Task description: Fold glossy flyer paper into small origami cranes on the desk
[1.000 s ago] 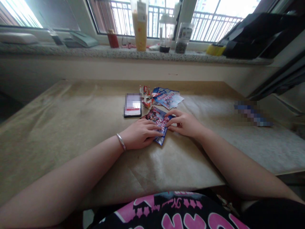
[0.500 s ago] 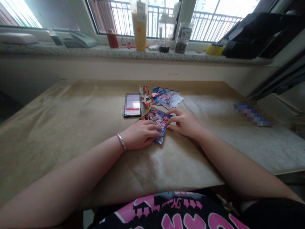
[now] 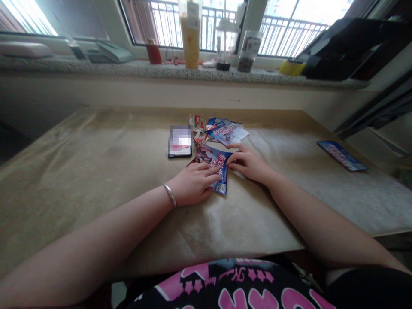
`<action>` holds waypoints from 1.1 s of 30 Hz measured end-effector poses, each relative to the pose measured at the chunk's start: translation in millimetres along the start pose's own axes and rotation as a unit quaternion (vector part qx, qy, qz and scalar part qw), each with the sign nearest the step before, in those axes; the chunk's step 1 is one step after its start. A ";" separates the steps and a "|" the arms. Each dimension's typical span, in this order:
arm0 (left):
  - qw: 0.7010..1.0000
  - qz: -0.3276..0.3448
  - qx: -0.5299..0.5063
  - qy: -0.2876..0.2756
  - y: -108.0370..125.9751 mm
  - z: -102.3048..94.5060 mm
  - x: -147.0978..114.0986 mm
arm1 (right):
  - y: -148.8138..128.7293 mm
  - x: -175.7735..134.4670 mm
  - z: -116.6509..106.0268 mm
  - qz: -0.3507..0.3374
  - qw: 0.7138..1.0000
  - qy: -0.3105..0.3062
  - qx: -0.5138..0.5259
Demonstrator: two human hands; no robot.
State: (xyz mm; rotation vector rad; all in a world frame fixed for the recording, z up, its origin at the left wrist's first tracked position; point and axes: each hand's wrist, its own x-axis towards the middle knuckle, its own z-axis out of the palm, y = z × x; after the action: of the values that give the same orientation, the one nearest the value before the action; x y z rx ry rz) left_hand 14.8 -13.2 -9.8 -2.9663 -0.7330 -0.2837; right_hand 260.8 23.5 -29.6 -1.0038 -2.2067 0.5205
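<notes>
A blue printed paper sheet [image 3: 222,161] with red-and-white lettering lies on the table in front of me. My left hand [image 3: 195,183] rests palm down on its left part, fingers stretched out over the print and covering some of it. At the sheet's right edge, my right hand [image 3: 249,165] has its thumb and fingers closed on the paper. Just behind lies a small stack of similar blue sheets [image 3: 228,131]. A crumpled red-and-white paper figure [image 3: 198,124] stands beside that stack. To its left is a phone [image 3: 180,141] with a blurred screen.
The beige-covered table [image 3: 112,171] runs up to the wall below the window. Another blue printed piece [image 3: 341,156] lies far right. On the stone sill [image 3: 128,68] stand a tall yellow-filled container [image 3: 189,40], a red jar [image 3: 153,51] and a clear cup [image 3: 224,49].
The sheet has turned slightly, its lower corner shifting right. Both hands have moved a little to the right with it, the left still flat on it and the right at its edge.
</notes>
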 end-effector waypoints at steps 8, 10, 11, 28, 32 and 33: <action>0.998 0.000 -0.066 0.020 -1.0 7.5 1.3 | -1.5 1.5 6.0 0.088 0.993 -0.008 0.084; 0.997 -0.001 -0.071 0.011 -2.8 8.7 1.4 | -2.2 1.6 8.4 0.103 0.991 -0.003 0.090; 0.998 -0.002 -0.070 0.008 -3.3 9.0 1.3 | -2.5 1.7 9.4 0.105 0.990 -0.001 0.093; 0.994 0.020 -0.104 0.032 -7.9 8.7 4.8 | -17.8 5.6 10.0 0.107 0.994 0.024 -0.003; 0.992 0.017 -0.122 0.026 -9.6 10.2 4.4 | -17.4 6.7 9.2 0.070 0.996 0.053 -0.019; 0.992 0.014 -0.125 0.023 -9.8 10.5 4.3 | -16.9 7.2 9.7 0.065 0.996 0.063 -0.017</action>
State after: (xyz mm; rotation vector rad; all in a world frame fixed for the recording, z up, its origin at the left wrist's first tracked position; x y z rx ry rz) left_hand 15.6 -1.4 -19.0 -3.1873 -0.6984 -0.4732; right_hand 241.8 17.6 -23.8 -1.1714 -2.0559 0.4655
